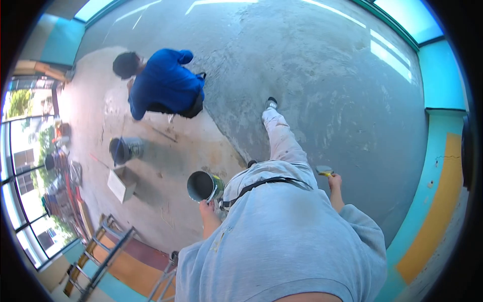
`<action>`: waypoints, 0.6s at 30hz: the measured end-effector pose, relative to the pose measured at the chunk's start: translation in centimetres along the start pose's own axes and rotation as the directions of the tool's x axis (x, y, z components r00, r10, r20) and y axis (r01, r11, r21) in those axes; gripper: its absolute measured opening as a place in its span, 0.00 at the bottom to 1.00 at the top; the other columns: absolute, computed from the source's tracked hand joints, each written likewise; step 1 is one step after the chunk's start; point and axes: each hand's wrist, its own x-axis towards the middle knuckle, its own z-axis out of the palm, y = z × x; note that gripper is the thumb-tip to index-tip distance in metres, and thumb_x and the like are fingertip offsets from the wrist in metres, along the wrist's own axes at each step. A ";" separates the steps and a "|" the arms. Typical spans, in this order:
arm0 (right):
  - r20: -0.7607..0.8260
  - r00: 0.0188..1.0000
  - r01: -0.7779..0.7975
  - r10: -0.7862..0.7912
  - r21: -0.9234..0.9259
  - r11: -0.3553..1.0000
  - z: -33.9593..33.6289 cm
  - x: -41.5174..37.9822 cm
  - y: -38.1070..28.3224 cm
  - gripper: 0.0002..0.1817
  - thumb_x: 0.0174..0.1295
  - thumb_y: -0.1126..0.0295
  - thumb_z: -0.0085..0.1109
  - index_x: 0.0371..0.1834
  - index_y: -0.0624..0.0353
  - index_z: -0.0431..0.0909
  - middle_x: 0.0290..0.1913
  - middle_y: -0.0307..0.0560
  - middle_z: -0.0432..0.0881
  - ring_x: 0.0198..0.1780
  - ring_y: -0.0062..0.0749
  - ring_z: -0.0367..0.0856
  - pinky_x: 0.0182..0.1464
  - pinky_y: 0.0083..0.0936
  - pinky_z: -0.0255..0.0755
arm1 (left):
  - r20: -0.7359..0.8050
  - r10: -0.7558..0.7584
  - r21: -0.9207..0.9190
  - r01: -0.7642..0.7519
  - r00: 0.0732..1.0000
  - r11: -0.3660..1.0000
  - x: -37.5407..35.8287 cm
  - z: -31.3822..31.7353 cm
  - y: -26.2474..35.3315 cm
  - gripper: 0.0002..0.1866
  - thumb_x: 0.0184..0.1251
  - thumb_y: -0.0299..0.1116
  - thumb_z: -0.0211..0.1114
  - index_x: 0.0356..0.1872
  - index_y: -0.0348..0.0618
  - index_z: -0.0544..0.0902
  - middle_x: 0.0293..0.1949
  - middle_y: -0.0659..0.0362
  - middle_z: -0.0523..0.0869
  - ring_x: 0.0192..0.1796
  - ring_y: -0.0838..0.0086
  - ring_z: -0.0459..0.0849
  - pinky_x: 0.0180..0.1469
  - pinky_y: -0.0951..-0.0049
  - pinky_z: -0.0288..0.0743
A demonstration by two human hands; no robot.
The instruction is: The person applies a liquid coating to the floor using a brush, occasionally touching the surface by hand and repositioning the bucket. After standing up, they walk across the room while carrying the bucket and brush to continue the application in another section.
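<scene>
My left hand is closed at the rim of a bucket that hangs beside my hip, with grey material inside. On the other side, my right hand grips a tool with a yellow handle and a pale, flat head. Below that tool lies the smooth grey floor coating. The coating's edge runs past my legs, against the bare, lighter floor.
A person in blue bends low ahead to the left. Another bucket and a white rectangular container stand on the left floor. Ladders are at the lower left, near the windows.
</scene>
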 end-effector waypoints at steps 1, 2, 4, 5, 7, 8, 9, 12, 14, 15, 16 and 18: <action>0.004 0.998 -0.056 0.056 0.011 0.998 -0.3 -0.1 -1.3 0.19 0.55 0.64 0.63 0.50 0.57 0.84 0.44 0.56 0.86 0.45 0.45 0.86 0.46 0.37 0.79 | 0.021 0.042 0.163 -0.045 0.999 0.986 0.9 1.3 1.9 0.12 0.62 0.27 0.54 0.47 0.40 0.72 0.44 0.49 0.75 0.44 0.57 0.79 0.45 0.59 0.82; 0.011 0.993 -0.116 0.116 0.025 0.993 -0.6 -0.1 -2.7 0.19 0.55 0.64 0.63 0.49 0.57 0.84 0.46 0.56 0.86 0.47 0.45 0.86 0.48 0.37 0.78 | 0.042 0.085 0.321 -0.094 0.996 0.943 1.7 2.6 3.9 0.12 0.62 0.28 0.54 0.46 0.40 0.72 0.43 0.49 0.75 0.42 0.58 0.79 0.45 0.60 0.82; 0.062 0.978 -0.204 0.201 0.031 0.979 -1.5 1.6 -6.0 0.18 0.55 0.65 0.61 0.49 0.58 0.84 0.49 0.56 0.85 0.52 0.46 0.84 0.52 0.38 0.77 | 0.024 0.088 0.464 -0.089 0.996 0.881 1.4 6.7 8.2 0.13 0.61 0.30 0.58 0.46 0.40 0.73 0.43 0.49 0.77 0.40 0.57 0.79 0.44 0.60 0.82; 0.088 0.966 -0.246 0.242 0.029 0.969 -2.3 2.8 -8.1 0.18 0.55 0.65 0.61 0.49 0.58 0.84 0.50 0.57 0.84 0.54 0.46 0.83 0.54 0.38 0.76 | 0.043 0.089 0.594 -0.097 0.995 0.799 1.1 9.4 10.8 0.15 0.60 0.32 0.61 0.47 0.39 0.74 0.43 0.49 0.78 0.41 0.57 0.80 0.45 0.59 0.81; 0.106 0.953 -0.286 0.283 0.015 0.958 -4.8 5.3 -13.7 0.19 0.55 0.65 0.60 0.50 0.59 0.83 0.50 0.56 0.85 0.54 0.47 0.83 0.54 0.38 0.76 | 0.082 0.067 0.841 -0.105 0.994 0.531 -0.9 15.2 16.9 0.18 0.58 0.35 0.65 0.48 0.39 0.76 0.43 0.49 0.81 0.42 0.56 0.82 0.45 0.58 0.78; 0.116 0.946 -0.306 0.304 -0.001 0.952 -6.1 6.5 -16.1 0.19 0.55 0.65 0.59 0.50 0.59 0.83 0.50 0.56 0.85 0.54 0.47 0.83 0.53 0.39 0.76 | 0.101 0.057 0.897 -0.115 0.993 0.428 -0.7 17.6 19.0 0.19 0.58 0.37 0.66 0.48 0.39 0.77 0.43 0.48 0.82 0.43 0.57 0.82 0.46 0.58 0.77; 0.096 0.945 -0.315 0.312 0.019 0.949 -6.3 9.5 -18.0 0.20 0.55 0.65 0.60 0.51 0.59 0.83 0.50 0.56 0.85 0.54 0.48 0.83 0.53 0.39 0.76 | 0.119 0.046 0.939 -0.127 0.992 0.319 -0.3 19.8 20.8 0.20 0.57 0.38 0.68 0.48 0.38 0.77 0.43 0.48 0.83 0.45 0.57 0.82 0.47 0.57 0.76; 0.116 0.954 -0.291 0.275 0.153 0.944 -9.5 16.2 -25.4 0.21 0.55 0.62 0.63 0.52 0.56 0.83 0.47 0.56 0.86 0.50 0.46 0.85 0.50 0.38 0.76 | 0.198 0.006 0.959 -0.194 0.980 0.207 1.5 27.4 26.9 0.19 0.57 0.38 0.68 0.47 0.38 0.78 0.43 0.47 0.83 0.45 0.57 0.82 0.47 0.58 0.75; -0.049 0.995 -0.081 0.092 0.196 0.977 -7.6 23.3 -26.6 0.22 0.55 0.61 0.65 0.53 0.54 0.83 0.43 0.54 0.87 0.44 0.42 0.86 0.45 0.37 0.77 | 0.264 -0.012 0.923 -0.249 0.964 0.292 2.7 32.5 30.5 0.19 0.57 0.37 0.68 0.46 0.38 0.78 0.42 0.47 0.84 0.45 0.58 0.82 0.47 0.58 0.75; -0.033 0.994 -0.090 0.101 0.249 0.964 -9.4 24.1 -29.1 0.22 0.55 0.60 0.64 0.53 0.54 0.83 0.42 0.54 0.87 0.44 0.42 0.86 0.45 0.37 0.77 | 0.312 -0.012 0.888 -0.287 0.950 0.358 3.2 34.9 32.1 0.18 0.57 0.37 0.68 0.45 0.37 0.78 0.42 0.47 0.84 0.45 0.58 0.82 0.47 0.59 0.75; -0.025 0.994 -0.095 0.108 0.310 0.946 -11.8 25.2 -32.5 0.22 0.56 0.60 0.64 0.54 0.54 0.82 0.42 0.53 0.87 0.44 0.41 0.86 0.45 0.36 0.77 | 0.362 -0.015 0.850 -0.323 0.932 0.417 3.9 37.6 33.8 0.18 0.57 0.37 0.68 0.45 0.37 0.78 0.42 0.47 0.84 0.46 0.58 0.82 0.47 0.59 0.75; 0.011 0.995 -0.100 0.102 0.340 0.935 -14.6 28.0 -36.6 0.21 0.59 0.58 0.63 0.56 0.50 0.81 0.52 0.53 0.84 0.55 0.49 0.81 0.55 0.39 0.74 | 0.462 -0.010 0.769 -0.395 0.887 0.503 5.6 43.5 37.1 0.17 0.57 0.36 0.68 0.44 0.37 0.78 0.42 0.47 0.84 0.46 0.58 0.82 0.47 0.59 0.74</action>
